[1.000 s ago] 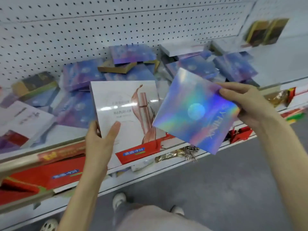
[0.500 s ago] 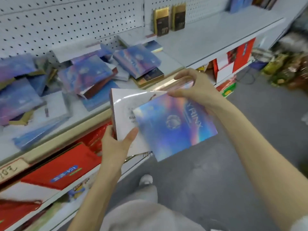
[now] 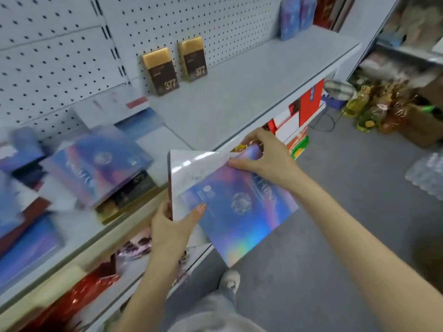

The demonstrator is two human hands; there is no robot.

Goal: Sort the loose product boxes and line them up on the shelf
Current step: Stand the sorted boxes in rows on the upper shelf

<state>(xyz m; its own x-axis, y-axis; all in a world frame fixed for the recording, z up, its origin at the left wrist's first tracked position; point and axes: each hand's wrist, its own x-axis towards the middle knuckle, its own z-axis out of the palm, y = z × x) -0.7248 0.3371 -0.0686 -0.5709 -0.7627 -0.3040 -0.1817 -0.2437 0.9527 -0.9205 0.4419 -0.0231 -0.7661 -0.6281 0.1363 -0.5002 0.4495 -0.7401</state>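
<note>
Left hand (image 3: 171,226) grips white box (image 3: 191,168); right hand (image 3: 266,159) pinches glossy holographic box (image 3: 242,212) overlapping it. Two brown-gold boxes (image 3: 176,65) stand upright on grey shelf (image 3: 239,92), by pegboard.

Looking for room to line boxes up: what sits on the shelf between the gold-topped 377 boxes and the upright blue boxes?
Nothing: the head view shows bare grey shelf between gold-topped boxes and blue boxes.

Both my bare forearms reach forward. My left hand (image 3: 172,226) grips the white box (image 3: 191,168) from below, thumb across its front; my right hand (image 3: 266,159) pinches the holographic box (image 3: 239,224) at its top edge.
</note>
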